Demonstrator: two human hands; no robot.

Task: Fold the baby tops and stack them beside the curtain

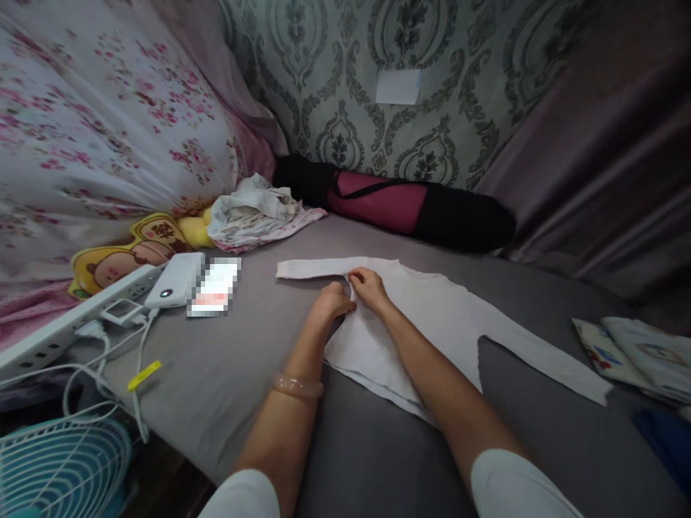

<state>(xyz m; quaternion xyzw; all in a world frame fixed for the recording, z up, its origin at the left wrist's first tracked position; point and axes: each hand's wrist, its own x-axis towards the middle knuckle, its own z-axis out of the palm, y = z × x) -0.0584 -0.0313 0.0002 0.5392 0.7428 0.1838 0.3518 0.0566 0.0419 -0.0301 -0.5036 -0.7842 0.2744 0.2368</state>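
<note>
A white long-sleeved shirt (pixel 432 309) lies spread on the grey sheet, its sleeves reaching out to both sides and its neckline away from me. At its left side, just below the armpit, my right hand (pixel 368 289) pinches the fabric between thumb and fingers. My left hand (pixel 335 298) is closed on the same side edge, slightly lower and closer to me. A pale bangle (pixel 298 386) circles my left wrist. The fingertips of my left hand are partly hidden by the cloth.
On the left are a power strip (pixel 80 313), a white power bank (pixel 176 279), a blurred phone (pixel 214 288) and cables. A blue fan (pixel 65 464) stands below the bed's edge. Bundled cloth (pixel 253 208) and a black-and-maroon long bag (pixel 383 201) lie behind; folded clothes (pixel 642 352) sit right.
</note>
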